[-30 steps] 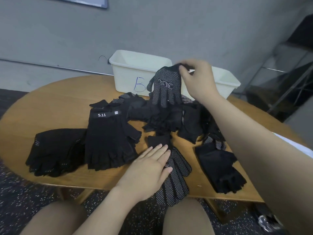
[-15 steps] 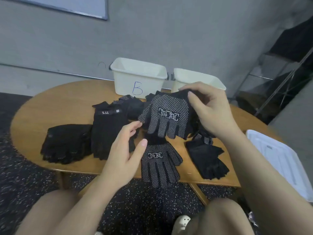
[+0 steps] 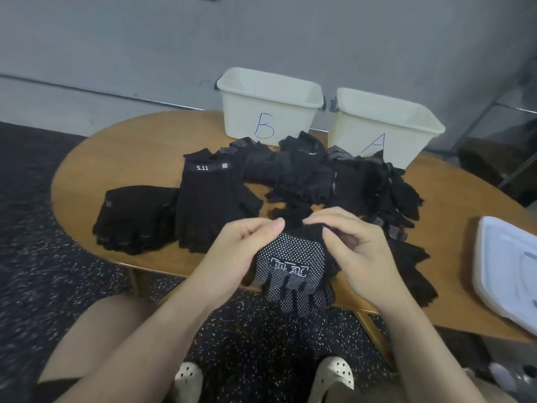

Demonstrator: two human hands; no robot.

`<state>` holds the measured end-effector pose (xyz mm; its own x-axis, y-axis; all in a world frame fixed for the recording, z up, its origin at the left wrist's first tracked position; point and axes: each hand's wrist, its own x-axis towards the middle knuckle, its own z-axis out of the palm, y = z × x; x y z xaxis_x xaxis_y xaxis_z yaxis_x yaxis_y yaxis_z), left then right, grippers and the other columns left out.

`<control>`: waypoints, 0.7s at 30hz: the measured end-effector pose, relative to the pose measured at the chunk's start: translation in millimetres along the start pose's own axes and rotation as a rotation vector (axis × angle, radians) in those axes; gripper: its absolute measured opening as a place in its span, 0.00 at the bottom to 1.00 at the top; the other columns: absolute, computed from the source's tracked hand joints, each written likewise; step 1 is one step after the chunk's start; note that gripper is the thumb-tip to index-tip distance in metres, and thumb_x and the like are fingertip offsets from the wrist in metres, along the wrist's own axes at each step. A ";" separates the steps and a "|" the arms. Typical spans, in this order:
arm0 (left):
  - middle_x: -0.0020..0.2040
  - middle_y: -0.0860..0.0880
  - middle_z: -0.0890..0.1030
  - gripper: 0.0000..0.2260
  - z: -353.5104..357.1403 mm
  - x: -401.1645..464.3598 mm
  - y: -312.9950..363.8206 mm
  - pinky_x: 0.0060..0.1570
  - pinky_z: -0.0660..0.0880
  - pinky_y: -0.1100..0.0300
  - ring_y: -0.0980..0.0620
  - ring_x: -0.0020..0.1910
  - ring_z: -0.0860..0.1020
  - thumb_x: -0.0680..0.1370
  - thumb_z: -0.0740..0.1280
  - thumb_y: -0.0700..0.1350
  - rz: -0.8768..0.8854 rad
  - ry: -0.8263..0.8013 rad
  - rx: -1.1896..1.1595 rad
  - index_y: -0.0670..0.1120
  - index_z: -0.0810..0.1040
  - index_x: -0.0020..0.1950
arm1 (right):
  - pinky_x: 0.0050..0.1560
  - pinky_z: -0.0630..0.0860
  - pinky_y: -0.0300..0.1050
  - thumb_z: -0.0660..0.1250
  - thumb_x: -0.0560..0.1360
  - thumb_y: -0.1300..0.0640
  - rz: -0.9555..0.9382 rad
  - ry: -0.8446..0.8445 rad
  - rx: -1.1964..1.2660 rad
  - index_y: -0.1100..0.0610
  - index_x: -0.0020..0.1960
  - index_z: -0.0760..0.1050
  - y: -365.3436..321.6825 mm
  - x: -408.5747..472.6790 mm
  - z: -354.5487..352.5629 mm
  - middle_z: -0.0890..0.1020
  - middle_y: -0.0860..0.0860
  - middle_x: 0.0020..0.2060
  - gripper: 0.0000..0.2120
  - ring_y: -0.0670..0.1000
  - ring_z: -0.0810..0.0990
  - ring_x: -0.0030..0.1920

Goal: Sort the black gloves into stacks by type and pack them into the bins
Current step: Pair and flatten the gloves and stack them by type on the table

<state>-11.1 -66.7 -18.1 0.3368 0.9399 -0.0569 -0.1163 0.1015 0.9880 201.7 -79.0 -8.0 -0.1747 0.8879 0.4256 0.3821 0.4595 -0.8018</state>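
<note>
The oval wooden table (image 3: 122,158) took up most of the room, with two cream plastic bins lettered B (image 3: 268,109) and A (image 3: 383,126) at its far edge. A messy heap of black gloves (image 3: 313,175) sat in front of them, with a neat 5.11 fingerless stack (image 3: 212,205) beside it. At the near edge, left hand (image 3: 238,257) and right hand (image 3: 357,251) both pinched the cuff of a white-dotted black glove (image 3: 293,271), fingers curled tight.
</note>
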 end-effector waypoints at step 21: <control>0.49 0.57 0.87 0.10 27.5 2.6 -14.6 0.56 0.78 0.61 0.59 0.52 0.84 0.79 0.72 0.41 0.310 0.365 0.123 0.56 0.85 0.53 | 0.45 0.79 0.46 0.76 0.74 0.51 0.195 0.456 -0.265 0.50 0.48 0.74 4.4 -16.1 35.9 0.80 0.43 0.36 0.11 0.46 0.79 0.39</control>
<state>17.2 -74.7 -28.7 -0.0480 0.9749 0.2174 -0.0410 -0.2194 0.9748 173.6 -90.4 -33.4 0.3094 0.8291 0.4657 0.5937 0.2142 -0.7757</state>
